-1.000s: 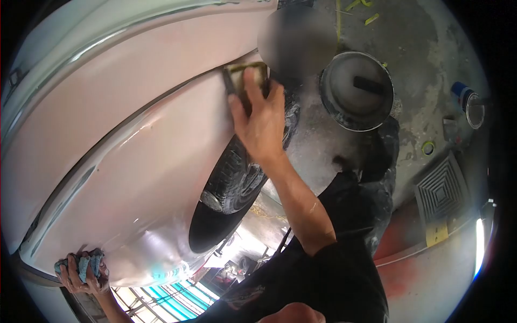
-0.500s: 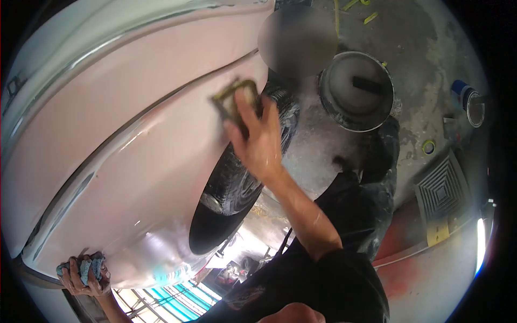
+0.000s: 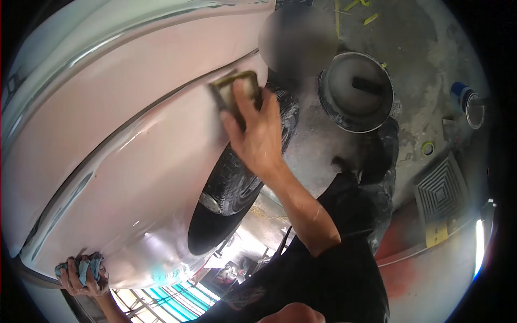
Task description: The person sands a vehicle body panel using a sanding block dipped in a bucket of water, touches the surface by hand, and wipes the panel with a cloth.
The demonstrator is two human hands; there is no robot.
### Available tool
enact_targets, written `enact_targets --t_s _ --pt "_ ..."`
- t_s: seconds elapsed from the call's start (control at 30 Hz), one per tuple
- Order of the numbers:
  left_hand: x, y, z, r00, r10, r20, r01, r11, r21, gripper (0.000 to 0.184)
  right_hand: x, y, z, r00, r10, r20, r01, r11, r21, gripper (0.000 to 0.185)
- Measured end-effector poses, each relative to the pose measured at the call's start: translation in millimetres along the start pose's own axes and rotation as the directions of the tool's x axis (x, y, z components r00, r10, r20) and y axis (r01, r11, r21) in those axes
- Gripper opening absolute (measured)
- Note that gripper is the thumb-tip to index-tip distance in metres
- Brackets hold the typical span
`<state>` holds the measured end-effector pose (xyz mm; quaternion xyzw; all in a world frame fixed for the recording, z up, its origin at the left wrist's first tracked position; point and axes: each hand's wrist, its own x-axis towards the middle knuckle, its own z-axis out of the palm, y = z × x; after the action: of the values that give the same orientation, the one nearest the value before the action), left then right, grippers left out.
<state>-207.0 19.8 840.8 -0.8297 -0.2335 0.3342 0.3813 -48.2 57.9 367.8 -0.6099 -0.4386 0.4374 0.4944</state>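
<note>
My right hand (image 3: 258, 132) is closed on a sanding block (image 3: 249, 89), a flat pad with worn yellowish-green edges. The block lies against the pale pinkish car fender (image 3: 156, 161), just above the wheel arch. Its underside is hidden, and its edge is slightly blurred. At the lower left, my left hand (image 3: 81, 282) grips a crumpled blue-grey rag (image 3: 89, 266) against the lower end of the same panel. Wet streaks show on my right forearm.
A dusty black tire (image 3: 231, 183) sits in the wheel arch beside my right hand. A round basin of cloudy water (image 3: 355, 81) with a dark block in it stands on the floor. Farther right are a blue can (image 3: 463, 94), a tape roll (image 3: 427, 149) and a square grille (image 3: 441, 188).
My right hand and the sanding block have shifted slightly upward along the fender. My left hand with the rag stays almost where it was.
</note>
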Motion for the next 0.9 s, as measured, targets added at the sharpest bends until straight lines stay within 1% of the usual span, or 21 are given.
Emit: enact_targets --t_s 0.03,0.13,0.17,0.27,0.3,0.4,0.43,0.53,0.57,0.67,0.7,0.8,0.83,0.87,0.9 --pt "-2 -3 2 1.000 0.012 -0.011 -0.012 1.000 -0.016 0.031 -6 0 3 0.999 -0.025 -0.022 0.026 0.999 0.044 0.064" --pt "-8 -13 -1 0.999 0.041 -0.028 -0.042 0.999 -0.032 0.031 16 17 6 0.996 0.092 -0.021 -0.093 0.995 -0.024 0.067" --pt "-9 -13 -1 0.999 0.044 -0.032 -0.045 0.999 -0.023 0.031 24 20 9 0.995 0.096 -0.035 -0.099 0.993 -0.070 0.066" --pt "-11 -16 -1 0.999 0.046 -0.019 -0.046 0.999 -0.015 0.031 12 -4 -2 0.999 0.052 -0.004 -0.052 0.998 -0.029 0.060" --pt "-11 -16 -1 0.999 0.048 -0.015 -0.048 0.999 -0.018 0.031 7 -13 -4 1.000 0.026 -0.006 -0.026 0.999 0.046 0.058" --pt "-13 -13 -3 0.999 0.044 -0.003 -0.044 0.999 -0.002 0.031 18 0 -2 0.990 0.138 0.027 -0.139 0.990 0.018 0.059" --pt "-12 -11 -3 0.999 0.045 -0.004 -0.045 0.999 0.006 0.030 25 6 0 0.987 0.158 -0.020 -0.159 0.984 -0.077 0.059" --pt "-12 -6 -1 0.999 0.035 -0.009 -0.035 0.999 0.012 0.030 20 2 -5 0.996 0.087 -0.007 -0.087 0.995 -0.043 0.059" --pt "-11 -5 0 0.999 0.035 -0.010 -0.035 0.999 0.015 0.030 14 -4 -4 1.000 -0.002 -0.011 0.002 0.999 0.032 0.058" --pt "-6 -2 2 0.999 0.041 -0.004 -0.041 0.999 0.012 0.029 11 -12 -2 0.999 0.052 0.014 -0.053 0.994 0.096 0.059" --pt "-6 -2 1 0.999 0.044 -0.002 -0.044 0.999 0.012 0.029 19 -6 -3 0.995 0.098 0.016 -0.098 0.994 0.047 0.060" --pt "-10 -1 -1 0.999 0.033 -0.012 -0.032 0.999 0.019 0.028 20 -5 -3 0.996 0.086 -0.017 -0.087 0.996 -0.035 0.063" --pt "-9 -1 0 0.999 0.031 -0.008 -0.031 0.999 0.020 0.028 12 -10 -3 1.000 0.015 -0.006 -0.015 1.000 0.014 0.063" --pt "-9 -1 1 0.999 0.033 -0.009 -0.033 0.999 0.013 0.028 -13 -21 -2 1.000 -0.014 0.023 0.011 0.994 0.110 0.064" --pt "-8 -1 0 1.000 0.027 -0.006 -0.027 1.000 0.013 0.028 -15 -13 -1 0.999 0.015 0.040 -0.018 0.996 0.086 0.067"
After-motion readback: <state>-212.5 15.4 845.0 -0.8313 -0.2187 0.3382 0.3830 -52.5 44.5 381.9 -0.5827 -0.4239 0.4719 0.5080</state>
